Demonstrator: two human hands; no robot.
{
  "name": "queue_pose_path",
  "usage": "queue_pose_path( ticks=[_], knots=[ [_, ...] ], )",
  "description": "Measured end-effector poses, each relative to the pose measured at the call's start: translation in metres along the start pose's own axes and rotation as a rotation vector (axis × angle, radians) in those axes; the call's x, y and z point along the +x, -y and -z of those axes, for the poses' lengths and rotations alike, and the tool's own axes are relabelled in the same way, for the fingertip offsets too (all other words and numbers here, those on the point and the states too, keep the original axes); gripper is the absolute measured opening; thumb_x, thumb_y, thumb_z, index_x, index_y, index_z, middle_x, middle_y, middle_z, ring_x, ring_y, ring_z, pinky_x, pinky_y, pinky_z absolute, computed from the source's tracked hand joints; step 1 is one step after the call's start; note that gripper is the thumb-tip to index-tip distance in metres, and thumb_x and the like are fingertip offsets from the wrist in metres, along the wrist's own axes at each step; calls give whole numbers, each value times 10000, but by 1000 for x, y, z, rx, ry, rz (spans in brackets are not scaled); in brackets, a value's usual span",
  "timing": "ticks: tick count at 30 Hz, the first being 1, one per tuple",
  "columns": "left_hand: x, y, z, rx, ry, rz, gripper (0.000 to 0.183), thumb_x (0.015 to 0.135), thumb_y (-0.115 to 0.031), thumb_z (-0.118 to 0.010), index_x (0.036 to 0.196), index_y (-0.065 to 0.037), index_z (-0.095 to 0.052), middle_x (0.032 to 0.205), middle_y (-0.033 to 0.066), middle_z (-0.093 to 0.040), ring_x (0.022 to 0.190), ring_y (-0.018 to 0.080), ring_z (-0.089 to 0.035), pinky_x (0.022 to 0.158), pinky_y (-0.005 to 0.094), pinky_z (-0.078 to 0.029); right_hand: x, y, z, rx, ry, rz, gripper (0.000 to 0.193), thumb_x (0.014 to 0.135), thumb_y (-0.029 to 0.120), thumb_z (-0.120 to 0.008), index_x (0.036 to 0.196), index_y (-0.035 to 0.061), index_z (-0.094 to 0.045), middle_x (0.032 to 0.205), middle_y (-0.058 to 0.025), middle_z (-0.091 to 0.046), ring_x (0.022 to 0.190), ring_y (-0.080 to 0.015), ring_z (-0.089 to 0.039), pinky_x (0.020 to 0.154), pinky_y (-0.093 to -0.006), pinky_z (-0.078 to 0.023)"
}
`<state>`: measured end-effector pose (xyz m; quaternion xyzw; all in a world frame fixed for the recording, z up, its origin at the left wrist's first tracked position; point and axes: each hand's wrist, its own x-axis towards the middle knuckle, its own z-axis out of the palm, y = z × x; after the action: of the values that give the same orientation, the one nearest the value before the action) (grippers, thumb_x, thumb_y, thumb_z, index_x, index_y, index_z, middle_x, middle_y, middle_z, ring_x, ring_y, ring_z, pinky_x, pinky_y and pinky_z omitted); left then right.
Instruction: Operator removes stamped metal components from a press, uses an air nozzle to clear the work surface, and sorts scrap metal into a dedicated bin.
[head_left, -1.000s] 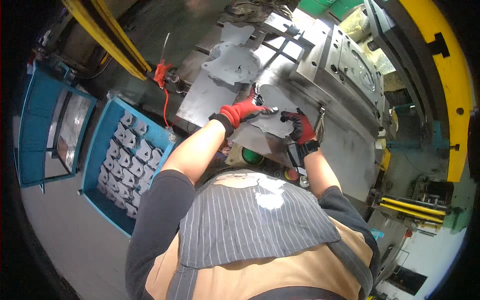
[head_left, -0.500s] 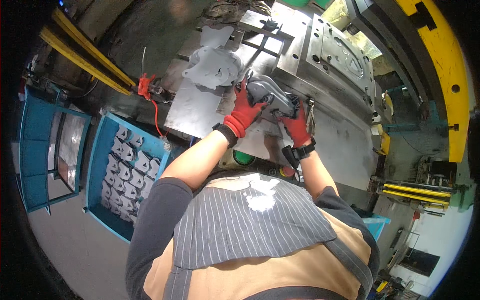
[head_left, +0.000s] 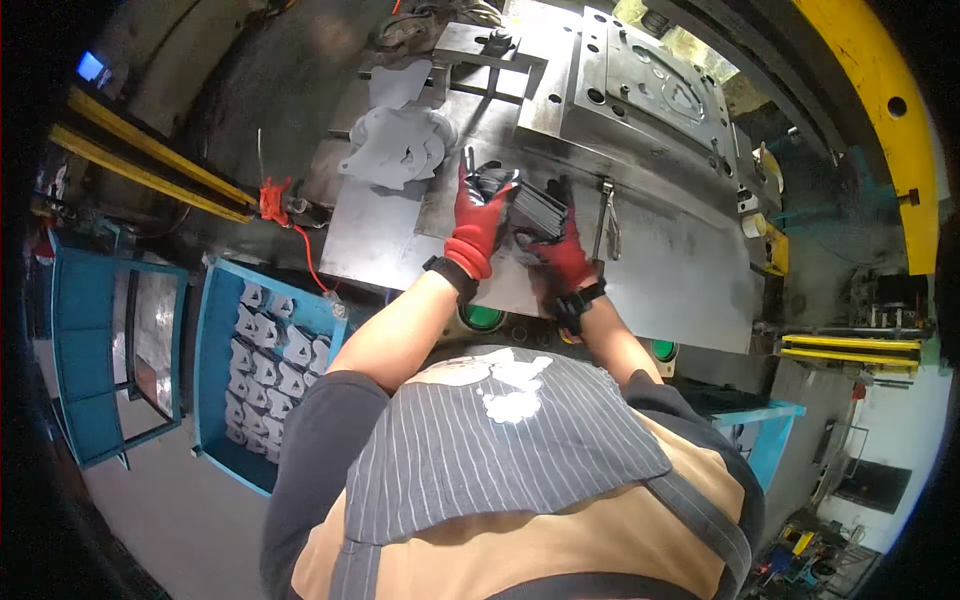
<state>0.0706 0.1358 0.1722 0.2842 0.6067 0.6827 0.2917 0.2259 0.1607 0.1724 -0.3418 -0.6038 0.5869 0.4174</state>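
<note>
The left hand point(head_left: 480, 207) and right hand point(head_left: 566, 252) pinch stacked metal plates point(head_left: 538, 211) over a shiny steel table point(head_left: 685, 275), near a blue bin point(head_left: 222, 315).

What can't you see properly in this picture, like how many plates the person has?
All in the head view:
- Stack: plate count unclear; edges too fine, and the left hand and right hand cover parts.
- Pile: lower plates mostly hidden under upper ones.
- Bin: right part hidden behind the left sleeve.
- Yellow frame: upper end cut off by the picture's top edge.
</note>
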Motion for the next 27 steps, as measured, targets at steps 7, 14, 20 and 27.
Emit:
queue_pose_path(
  ticks=[7, 14, 20, 27],
  knots=[
    [9, 19, 1, -386, 147, 2, 549, 766, -120, -692, 1246, -64, -431, 1117, 74, -549, 988, 176, -532, 863, 275, -419, -5, -11, -13, -177, -62, 51, 580, 573, -31, -748, 1101, 24, -516, 1047, -85, -600, 965, -192, -575, 848, -307, -462],
    [-4, 11, -6, 61, 122, -194, 657, 687, -147, -732, 1258, -83, -414, 1148, 147, -528, 1073, 274, -503, 918, 342, -391, -4, -11, 3, -89, 10, -25, 693, 593, 3, -738, 1219, 16, -442, 1145, -115, -540, 1043, -210, -535, 890, -309, -445],
    [-19, 0, -8, 215, 28, -249, 509, 778, -147, -631, 1228, -55, -412, 1136, 143, -539, 1047, 243, -513, 902, 337, -397, -3, -2, 1, 15, 52, -10, 729, 575, 25, -751, 1232, 20, -434, 1164, -106, -536, 1061, -219, -529, 925, -326, -424],
    [-22, -24, -2, 346, 126, -118, 719, 773, -467, -603, 1282, -22, -360, 1232, 227, -457, 1128, 362, -460, 966, 383, -360, -11, -15, 15, -461, 17, 11, 741, 604, 122, -783, 1235, -35, -428, 1165, -154, -533, 1105, -261, -488, 953, -369, -376]
  ],
)
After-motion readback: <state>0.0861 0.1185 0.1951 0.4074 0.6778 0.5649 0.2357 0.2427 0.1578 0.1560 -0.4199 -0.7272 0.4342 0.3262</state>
